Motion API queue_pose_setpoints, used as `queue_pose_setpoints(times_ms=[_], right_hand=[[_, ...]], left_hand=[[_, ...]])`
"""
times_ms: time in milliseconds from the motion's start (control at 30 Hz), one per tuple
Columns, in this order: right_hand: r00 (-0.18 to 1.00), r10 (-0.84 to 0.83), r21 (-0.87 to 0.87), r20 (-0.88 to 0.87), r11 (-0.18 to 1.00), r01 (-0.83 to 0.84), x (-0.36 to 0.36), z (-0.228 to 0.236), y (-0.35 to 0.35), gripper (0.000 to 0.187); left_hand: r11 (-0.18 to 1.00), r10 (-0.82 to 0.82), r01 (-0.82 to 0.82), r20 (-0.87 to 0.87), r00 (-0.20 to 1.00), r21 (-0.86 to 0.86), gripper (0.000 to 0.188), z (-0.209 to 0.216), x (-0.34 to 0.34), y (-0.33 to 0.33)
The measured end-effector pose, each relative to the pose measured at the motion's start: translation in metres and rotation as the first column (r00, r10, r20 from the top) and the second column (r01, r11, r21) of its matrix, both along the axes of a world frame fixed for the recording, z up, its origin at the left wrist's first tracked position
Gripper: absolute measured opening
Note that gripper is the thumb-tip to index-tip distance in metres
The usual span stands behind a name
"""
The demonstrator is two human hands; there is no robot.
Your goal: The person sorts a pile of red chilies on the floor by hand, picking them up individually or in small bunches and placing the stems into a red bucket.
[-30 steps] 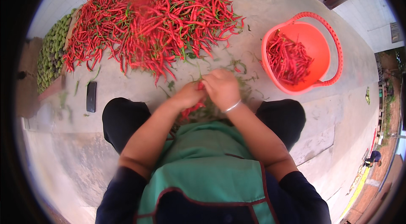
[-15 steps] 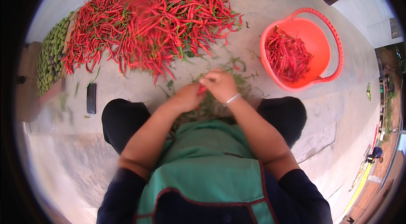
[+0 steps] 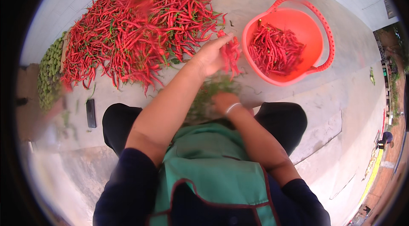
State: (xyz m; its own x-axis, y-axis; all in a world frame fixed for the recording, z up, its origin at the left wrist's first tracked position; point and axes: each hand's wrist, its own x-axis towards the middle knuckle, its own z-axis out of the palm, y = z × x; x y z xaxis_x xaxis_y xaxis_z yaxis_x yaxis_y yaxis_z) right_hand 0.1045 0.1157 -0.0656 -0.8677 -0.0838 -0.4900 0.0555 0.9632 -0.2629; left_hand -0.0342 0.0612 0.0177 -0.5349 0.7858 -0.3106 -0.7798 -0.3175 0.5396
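- Moving destemmed-looking red chillies toward the basket looks like the step in hand: left hand [image 3: 208,57] holds the bunch [image 3: 231,57] just short of the coral basket [image 3: 313,23], outside its rim.
- Left fingers: closed around the bunch, thumb on top.
- Right hand [image 3: 226,102]: low over the green stem scraps [image 3: 201,101], blurred; can't tell if fingers are closed or holding anything.
- Stock: big chilli pile [image 3: 140,34] up front-left; basket part filled with loose chillies [image 3: 277,49].
- Next move, my read: clear the rim, then open the left fingers over the basket.
- Versus half a second ago: hands were together at the bunch; now apart, left reached out, right dropped lower. Basket sits further left in view, probably head turn.
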Motion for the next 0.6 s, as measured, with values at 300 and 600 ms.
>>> queue_pose_setpoints(times_ms=[300,600], right_hand=[[0.829,-0.412,-0.303,-0.378,0.901,0.31,-0.096,-0.018,0.039,0.015],[0.823,-0.114,-0.028,-0.557,0.993,0.118,-0.198,-0.11,0.064,0.017]], left_hand=[[0.587,-0.108,-0.289,-0.427,0.898,-0.756,0.021,-0.135,-0.044,-0.076],[0.344,-0.741,-0.794,-0.664,0.099,-0.502,0.03,-0.159,-0.069,-0.091]])
